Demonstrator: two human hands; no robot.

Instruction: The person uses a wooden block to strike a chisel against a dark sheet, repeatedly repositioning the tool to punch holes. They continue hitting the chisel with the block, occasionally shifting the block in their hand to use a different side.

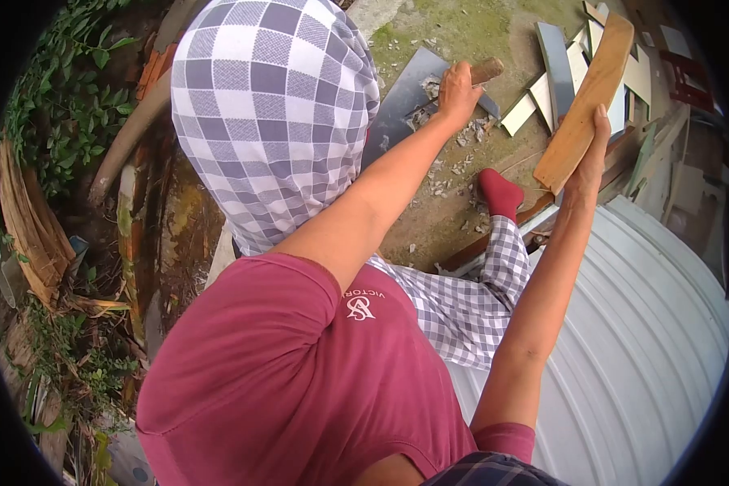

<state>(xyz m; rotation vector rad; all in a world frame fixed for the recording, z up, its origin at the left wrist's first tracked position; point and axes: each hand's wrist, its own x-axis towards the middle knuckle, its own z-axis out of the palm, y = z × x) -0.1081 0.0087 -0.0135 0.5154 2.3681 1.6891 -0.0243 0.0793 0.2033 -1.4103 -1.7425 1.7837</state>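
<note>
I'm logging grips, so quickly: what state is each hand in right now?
Left hand: closed around a wooden handle.
Right hand: holding a wooden board near its edge.

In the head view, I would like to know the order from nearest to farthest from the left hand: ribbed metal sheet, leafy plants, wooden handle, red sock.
From the left hand:
1. Wooden handle, inside its grip
2. Red sock, lower right
3. Ribbed metal sheet, farther lower right
4. Leafy plants, far left
</note>
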